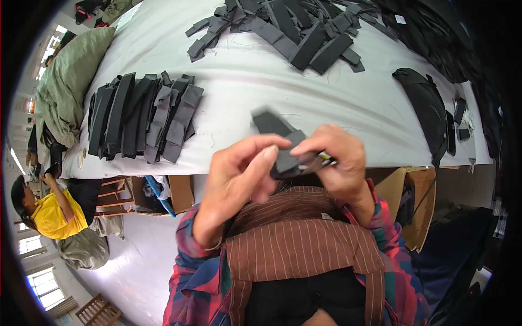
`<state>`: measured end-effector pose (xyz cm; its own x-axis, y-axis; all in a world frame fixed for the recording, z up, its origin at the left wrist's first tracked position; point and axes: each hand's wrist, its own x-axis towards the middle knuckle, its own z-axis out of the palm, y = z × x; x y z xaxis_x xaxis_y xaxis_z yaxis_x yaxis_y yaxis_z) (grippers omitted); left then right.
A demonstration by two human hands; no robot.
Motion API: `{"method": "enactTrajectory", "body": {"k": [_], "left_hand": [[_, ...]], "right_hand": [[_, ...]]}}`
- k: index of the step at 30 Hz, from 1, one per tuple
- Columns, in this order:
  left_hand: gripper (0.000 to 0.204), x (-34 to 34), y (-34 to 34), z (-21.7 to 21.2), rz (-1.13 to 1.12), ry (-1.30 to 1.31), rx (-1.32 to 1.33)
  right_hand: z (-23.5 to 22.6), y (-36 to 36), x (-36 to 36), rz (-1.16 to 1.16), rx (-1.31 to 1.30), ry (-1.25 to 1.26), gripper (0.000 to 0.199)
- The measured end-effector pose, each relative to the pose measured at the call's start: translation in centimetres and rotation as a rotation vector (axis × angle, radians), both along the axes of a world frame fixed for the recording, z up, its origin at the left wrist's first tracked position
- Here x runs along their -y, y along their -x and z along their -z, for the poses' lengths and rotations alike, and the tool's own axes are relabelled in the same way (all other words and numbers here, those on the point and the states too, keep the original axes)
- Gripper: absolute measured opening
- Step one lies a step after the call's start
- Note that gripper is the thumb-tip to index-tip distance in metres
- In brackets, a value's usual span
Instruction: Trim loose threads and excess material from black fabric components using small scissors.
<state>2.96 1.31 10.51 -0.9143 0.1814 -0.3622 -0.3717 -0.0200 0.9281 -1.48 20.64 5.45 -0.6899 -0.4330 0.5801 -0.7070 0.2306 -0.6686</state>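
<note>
A dark grey fabric strip [270, 123], its far end smeared by motion, is held up in front of my apron, close to the table's near edge. My left hand [239, 171] pinches its left side between thumb and fingers. From the other side, my right hand [340, 157] presses its thumb toward the strip. Small metal thread snips [312, 163] with a yellow-green bit sit in that same hand; their blades are blurred and partly hidden by the fingers.
On the white-covered table [234, 103] lie a row of similar strips [144, 117] at left and a loose heap [288, 32] at the far side. A black curved fabric piece [421, 111] rests at right. Cardboard boxes [418, 204] stand below; a person in yellow [62, 214] sits at left.
</note>
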Motion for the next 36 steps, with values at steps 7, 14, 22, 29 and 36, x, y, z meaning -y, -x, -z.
{"method": "enactTrajectory", "body": {"k": [7, 14, 22, 29, 36], "left_hand": [[0.030, -0.1, 3.0, 5.6, -0.050, -0.179, -0.439], [0.030, -0.6, 2.7, 9.9, -0.206, -0.576, 0.000], [0.026, -0.1, 3.3, 11.0, -0.268, -0.539, 0.012], [0.025, 0.0, 3.6, 11.1, -0.229, -0.592, 0.037], [0.025, 0.4, 3.5, 11.5, -0.250, -0.584, 0.049]], "right_hand": [[0.9, 1.4, 1.6, -0.063, 0.830, 0.355, 0.007], [4.1, 2.0, 1.4, 0.195, 0.662, 0.288, 0.017], [4.2, 2.9, 1.3, 0.281, 0.103, -0.181, 0.019], [4.5, 4.1, 2.6, 0.281, -0.114, -0.329, 0.011], [4.5, 4.6, 2.1, 0.326, -0.071, -0.274, 0.011]]}}
